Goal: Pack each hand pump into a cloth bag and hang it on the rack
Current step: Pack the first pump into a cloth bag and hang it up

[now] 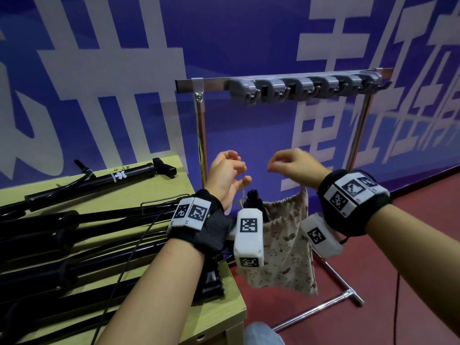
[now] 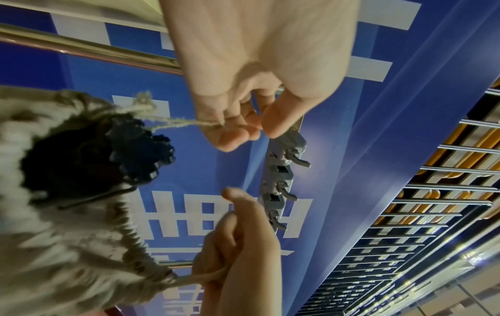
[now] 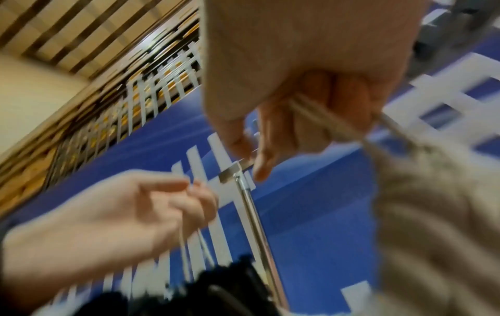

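A camouflage-print cloth bag [image 1: 286, 252] hangs in the air below both hands, in front of the rack. The black top of a hand pump [image 1: 252, 199] sticks out of its gathered mouth. My left hand [image 1: 227, 171] pinches one end of the drawstring [image 2: 184, 124] at the bag's left side. My right hand [image 1: 292, 165] grips the other drawstring [image 3: 332, 126] at the right side, fingers curled round it. In the left wrist view the bag [image 2: 67, 245] and the pump head [image 2: 94, 162] are seen from above.
The metal rack [image 1: 281, 79] stands behind the hands, its row of grey hooks [image 1: 306, 89] bare. Several black hand pumps [image 1: 82, 235] lie on the wooden table [image 1: 224, 310] at the left. The rack's foot [image 1: 348, 295] rests on red floor.
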A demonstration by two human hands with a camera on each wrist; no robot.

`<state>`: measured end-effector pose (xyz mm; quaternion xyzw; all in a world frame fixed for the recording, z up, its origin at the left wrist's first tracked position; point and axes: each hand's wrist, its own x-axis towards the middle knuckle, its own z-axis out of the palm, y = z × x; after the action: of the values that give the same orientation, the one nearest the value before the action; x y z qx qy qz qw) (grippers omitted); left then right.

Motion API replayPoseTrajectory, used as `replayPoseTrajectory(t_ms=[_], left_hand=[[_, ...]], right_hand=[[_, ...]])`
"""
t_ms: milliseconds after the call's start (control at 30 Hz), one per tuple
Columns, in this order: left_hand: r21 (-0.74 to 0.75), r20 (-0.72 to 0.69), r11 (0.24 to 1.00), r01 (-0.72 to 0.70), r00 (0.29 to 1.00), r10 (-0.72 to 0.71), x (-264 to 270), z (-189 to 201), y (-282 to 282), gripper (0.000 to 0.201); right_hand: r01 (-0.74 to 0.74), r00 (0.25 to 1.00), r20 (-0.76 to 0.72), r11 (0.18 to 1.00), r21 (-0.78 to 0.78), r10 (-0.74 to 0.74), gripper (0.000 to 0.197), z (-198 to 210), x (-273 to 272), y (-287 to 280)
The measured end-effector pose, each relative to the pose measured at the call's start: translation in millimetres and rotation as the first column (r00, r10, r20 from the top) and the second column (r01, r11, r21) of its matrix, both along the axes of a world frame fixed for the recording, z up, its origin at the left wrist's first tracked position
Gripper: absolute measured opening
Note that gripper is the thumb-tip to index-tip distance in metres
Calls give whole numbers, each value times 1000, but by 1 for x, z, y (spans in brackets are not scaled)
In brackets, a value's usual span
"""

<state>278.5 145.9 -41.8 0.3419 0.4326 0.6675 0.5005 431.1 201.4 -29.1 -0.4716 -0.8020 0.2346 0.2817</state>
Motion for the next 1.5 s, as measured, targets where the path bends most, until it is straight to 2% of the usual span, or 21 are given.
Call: replayPoseTrajectory(t_ms=[33,67,133,233,300,400,533,700,800,900,967,1033,1100,1233,1500], left_hand=[[23,7,1000,14,1000,-14,1,1,-1,29],[49,15,998,29,999,-30,2,2,-2,29],[95,23,994,58,998,-60,5,2,-3,28],[145,40,987,73,996,-79,5,2,-3,27],[168,53,983,78,995,-88,6,2,-2,28],[177,53,980,94,993,-105,6,3,-2,30],[178,37,981,83,995,-91,6,2,-1,32],[168,1,984,53,999,-54,5,0,0,34],[128,-49,991,25,999,-19,4,-1,1,35],[88,-95,996,28,995,-19,5,-3,3,34],[45,-150,999,7,989,-1,5,-4,4,35],[-15,-204,1000,2,979,-5,5,-6,6,36],[-60,-254,998,26,966,-40,5,-7,6,38],[-113,-314,993,39,947,-73,6,-9,7,41],[-178,-362,981,83,921,-144,11,-8,4,45]], right_hand=[[-69,987,140,997,-30,73,14,-1,-2,-4],[-117,950,283,992,-55,128,23,-4,-5,-8],[-142,863,482,988,-57,152,41,-10,-11,-13],[-121,834,541,993,-6,105,49,-24,-21,-14],[-106,866,492,994,-1,93,41,-32,-28,-16],[-103,952,290,995,-10,101,26,-38,-36,-17],[-113,989,97,994,12,111,18,-43,-38,-18],[-95,995,41,995,-6,95,15,-42,-38,-16],[-67,995,-80,989,-128,57,19,-41,-34,-15],[-51,992,-121,976,-213,25,24,-40,-32,-18],[-48,975,-221,953,-299,-20,30,-37,-31,-18],[-56,947,-316,931,-361,-66,25,-34,-28,-17],[-80,942,-334,937,-339,-41,22,-34,-26,-16],[-90,968,-248,978,-188,42,25,-39,-24,-14],[-26,977,-212,1000,-5,24,22,-45,-28,-9]])
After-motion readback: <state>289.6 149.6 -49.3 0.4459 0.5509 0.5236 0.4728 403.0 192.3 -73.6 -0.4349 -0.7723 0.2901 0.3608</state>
